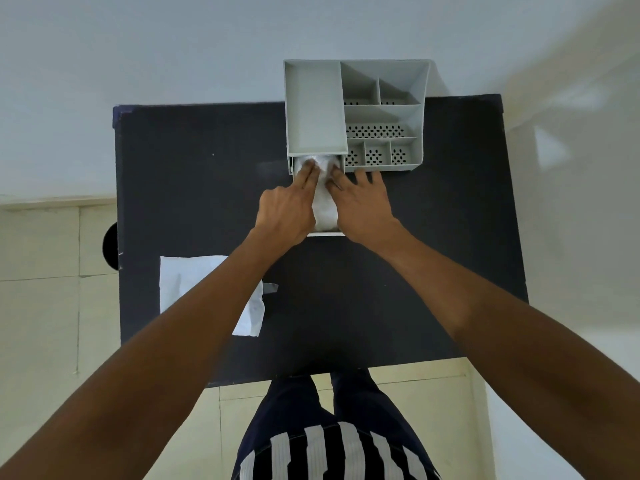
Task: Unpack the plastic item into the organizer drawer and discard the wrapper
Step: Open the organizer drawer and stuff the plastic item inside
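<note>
Nearest the table's (450,237) front edge, toward its left side, the flat white wrapper (194,289) lies alone, well apart from both hands and partly hidden under the left forearm; judged from how it lies, it is already empty and only waits to be thrown away. Farther in, near the middle of the table, the drawer (327,233) stands pulled out toward the person from under the organizer (353,112), which sits at the far edge, right of centre. The plastic item (325,206) lies inside the drawer, its long axis running front to back, the same way the drawer slides. The left hand (285,209) lies over the drawer's left side, fingers straight and close together, tips pressing on the item's far end; the right hand (362,202) lies over the right side, fingers spread, a couple of tips on the item and the others on the table beside the drawer. Neither grip is clamped on anything: both press flat. The item is directly beneath and between the hands, about equally near to each. The likely next move is to tuck it level so the drawer can slide shut, then the left hand, nearer the wrapper, would reach back for it.
</note>
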